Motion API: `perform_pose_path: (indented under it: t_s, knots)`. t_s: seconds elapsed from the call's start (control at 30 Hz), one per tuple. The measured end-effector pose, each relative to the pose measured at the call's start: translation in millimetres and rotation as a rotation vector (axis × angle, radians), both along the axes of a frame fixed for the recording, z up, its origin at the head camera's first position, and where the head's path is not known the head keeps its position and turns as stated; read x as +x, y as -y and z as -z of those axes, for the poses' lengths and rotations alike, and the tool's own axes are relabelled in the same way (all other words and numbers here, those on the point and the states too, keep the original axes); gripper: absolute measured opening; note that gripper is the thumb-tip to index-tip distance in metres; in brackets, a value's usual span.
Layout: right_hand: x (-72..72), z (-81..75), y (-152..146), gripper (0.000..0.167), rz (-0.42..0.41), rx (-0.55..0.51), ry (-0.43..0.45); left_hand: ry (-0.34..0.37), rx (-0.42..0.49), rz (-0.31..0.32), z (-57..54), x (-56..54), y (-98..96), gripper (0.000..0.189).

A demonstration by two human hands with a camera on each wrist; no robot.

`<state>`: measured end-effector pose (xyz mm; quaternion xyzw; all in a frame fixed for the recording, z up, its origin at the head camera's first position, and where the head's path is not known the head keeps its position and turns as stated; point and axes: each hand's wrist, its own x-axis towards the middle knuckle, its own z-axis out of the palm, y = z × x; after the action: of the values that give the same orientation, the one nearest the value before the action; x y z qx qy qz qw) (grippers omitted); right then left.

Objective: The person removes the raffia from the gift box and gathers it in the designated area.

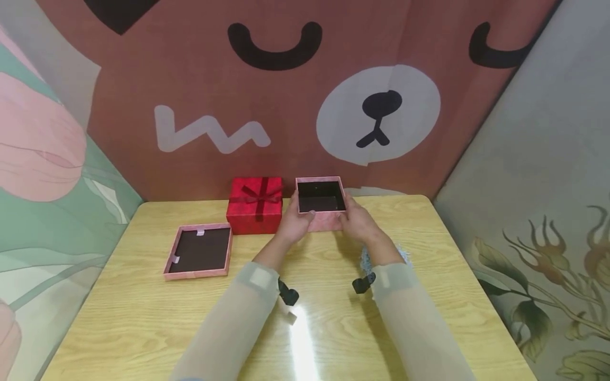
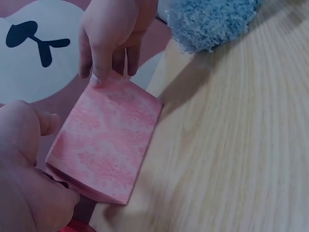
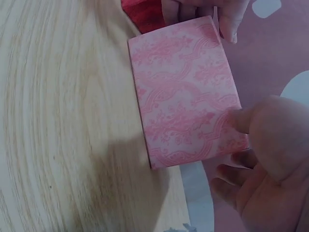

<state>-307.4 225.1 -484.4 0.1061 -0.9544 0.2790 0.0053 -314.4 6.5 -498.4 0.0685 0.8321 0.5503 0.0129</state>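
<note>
A pink patterned box with an open top and a dark inside stands at the table's back edge. Its front face fills the middle of the left wrist view. My left hand grips the box's left side, thumb near the front rim. On the opposite side, my right hand holds it with the thumb on the front face and the fingers along the side. Nothing shows inside the box. Left of it sits a red gift box with a dark red ribbon bow.
A pink lid lies at the left, its dark inside facing up. Partly hidden under my right forearm is a fuzzy light-blue thing. The wooden table meets a bear-printed backdrop behind the boxes.
</note>
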Motion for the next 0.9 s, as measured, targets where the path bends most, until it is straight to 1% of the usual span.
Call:
perform_pose_path:
  t_s: [0.17,0.3,0.4,0.5,0.57,0.67,0.73,0.8,0.9]
  knots:
    - [4.0,-6.2,2,0.083,0.02,-0.058,-0.035,-0.014,0.014,0.016,-8.9,2.7,3.1,0.08]
    - [9.4,-13.3,5,0.086,0.025,-0.076,-0.055,-0.024,0.019,0.016,-15.5,5.5,7.0,0.074]
    - [13.5,-17.6,9,0.087,0.021,-0.083,-0.079,-0.041,0.061,0.021,-19.7,9.7,12.0,0.067]
    - [16.5,-21.0,12,0.087,0.016,-0.093,-0.114,-0.074,0.107,0.043,-24.8,14.5,18.1,0.061]
    - [18.6,-22.9,14,0.085,0.008,-0.103,-0.134,-0.082,0.129,0.056,-28.9,18.9,23.4,0.058]
    - [22.3,-25.1,17,0.082,-0.005,-0.116,-0.151,-0.077,0.123,0.071,-34.2,25.4,32.7,0.057]
    - [25.4,-26.5,19,0.08,-0.012,-0.118,-0.155,-0.073,0.099,0.085,-37.1,29.4,39.7,0.057]
    - [28.6,-28.0,22,0.077,-0.018,-0.125,-0.157,-0.078,0.056,0.098,-39.0,32.8,47.1,0.056]
    - [32.8,-30.5,28,0.074,-0.037,-0.16,-0.154,-0.077,0.015,0.108,-41.4,37.9,58.2,0.056]
